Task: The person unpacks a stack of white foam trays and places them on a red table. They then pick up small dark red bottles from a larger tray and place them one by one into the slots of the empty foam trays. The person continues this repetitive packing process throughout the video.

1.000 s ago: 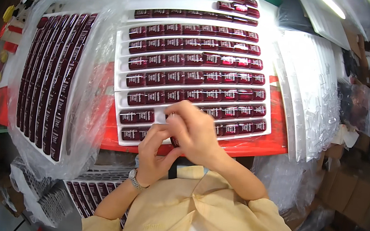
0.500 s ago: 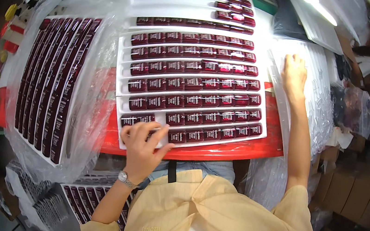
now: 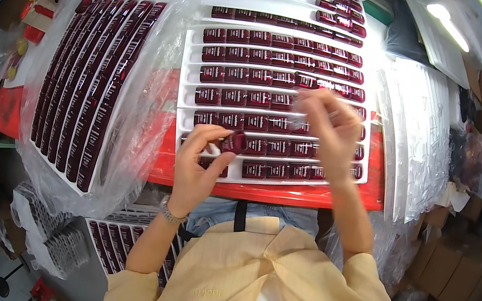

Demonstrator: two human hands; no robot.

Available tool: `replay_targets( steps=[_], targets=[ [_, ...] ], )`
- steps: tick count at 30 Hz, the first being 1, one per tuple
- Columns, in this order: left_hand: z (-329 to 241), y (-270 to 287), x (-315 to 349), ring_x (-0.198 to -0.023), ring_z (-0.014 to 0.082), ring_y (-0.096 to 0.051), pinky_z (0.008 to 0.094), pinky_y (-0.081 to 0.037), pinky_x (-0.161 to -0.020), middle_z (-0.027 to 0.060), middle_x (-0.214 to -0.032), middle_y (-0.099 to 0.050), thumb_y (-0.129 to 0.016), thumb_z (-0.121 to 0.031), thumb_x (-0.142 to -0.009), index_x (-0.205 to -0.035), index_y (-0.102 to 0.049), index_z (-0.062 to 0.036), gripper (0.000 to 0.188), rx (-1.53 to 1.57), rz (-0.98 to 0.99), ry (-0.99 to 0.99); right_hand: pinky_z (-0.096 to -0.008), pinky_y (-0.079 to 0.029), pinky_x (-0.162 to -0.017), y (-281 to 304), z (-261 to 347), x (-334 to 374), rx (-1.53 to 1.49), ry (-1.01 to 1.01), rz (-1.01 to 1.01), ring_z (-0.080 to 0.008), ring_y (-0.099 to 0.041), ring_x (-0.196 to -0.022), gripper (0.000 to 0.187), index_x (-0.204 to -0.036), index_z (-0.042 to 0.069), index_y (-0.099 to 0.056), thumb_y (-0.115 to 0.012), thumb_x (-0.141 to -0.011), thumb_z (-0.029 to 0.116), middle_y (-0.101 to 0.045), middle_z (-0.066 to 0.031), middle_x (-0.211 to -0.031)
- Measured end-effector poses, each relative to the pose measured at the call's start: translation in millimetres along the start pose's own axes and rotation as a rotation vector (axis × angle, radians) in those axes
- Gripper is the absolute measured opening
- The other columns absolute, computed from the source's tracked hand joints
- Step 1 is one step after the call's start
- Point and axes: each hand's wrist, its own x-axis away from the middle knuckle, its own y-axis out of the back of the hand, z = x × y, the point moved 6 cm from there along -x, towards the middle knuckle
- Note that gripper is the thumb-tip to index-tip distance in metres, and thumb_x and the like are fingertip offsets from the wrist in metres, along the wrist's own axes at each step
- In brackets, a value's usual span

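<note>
My left hand point(image 3: 197, 166) is closed, thumb and fingers pinching a small dark red bottle point(image 3: 234, 142) with pale print. It tilts just above the front rows of a white tray point(image 3: 234, 173). Rows of matching bottles point(image 3: 246, 99) lie in the tray's long grooves, with a gap in the front row beside my left hand. Over the right part of those rows is my right hand point(image 3: 332, 129), smeared by motion, its fingers drawn together. At its fingertips a small clear plastic piece point(image 3: 302, 113) shows as a pale blur; its shape is hard to make out.
At the left, another tray of dark red bottles point(image 3: 88, 88) stands in clear plastic wrap point(image 3: 131, 154). A stack of clear plastic point(image 3: 417, 149) lies at the right. The red table edge point(image 3: 271, 195) runs in front of me. Below left is a further bottle tray point(image 3: 109, 249).
My left hand has lifted a bottle out of the front rows. My right hand has come left from the plastic stack to over the tray. The whole view has shifted slightly.
</note>
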Motion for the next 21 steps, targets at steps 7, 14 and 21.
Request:
replay_targets(
  steps=[7,14,21],
  targets=[
    [11,-9,14,-0.098,0.0122,-0.058,0.0252,-0.049,-0.082,0.0063,-0.109,-0.055,-0.067,-0.001,-0.086,-0.111,-0.060,0.0022,0.027,0.626,0.006,0.271,-0.0281,-0.051,-0.050,-51,18,40,0.482,0.567,0.308,-0.0211,-0.064,-0.063,0.025,-0.102,0.002,-0.066,-0.072,-0.079,0.009,-0.065,-0.0100,-0.091],
    [-3,-10,1,-0.101,0.0236,-0.053,0.0388,-0.033,-0.091,0.0023,-0.098,-0.062,-0.078,-0.018,-0.069,-0.105,-0.069,-0.0096,0.038,-0.603,0.036,-0.259,-0.0195,-0.035,-0.052,11,-34,27,-0.062,-0.203,0.003,-0.0042,-0.038,-0.057,0.014,-0.110,0.001,-0.046,-0.046,-0.100,0.011,-0.046,0.0014,-0.069],
    [-7,10,32,-0.104,0.0219,-0.052,0.0418,-0.031,-0.092,0.0016,-0.100,-0.063,-0.081,-0.024,-0.063,-0.099,-0.070,-0.0115,0.040,-0.771,0.097,-0.276,-0.0210,-0.036,-0.052,-18,-31,62,-0.056,-0.281,0.228,-0.0034,-0.044,-0.061,0.015,-0.109,0.000,-0.046,-0.051,-0.096,0.006,-0.052,0.0003,-0.074]
  ],
)
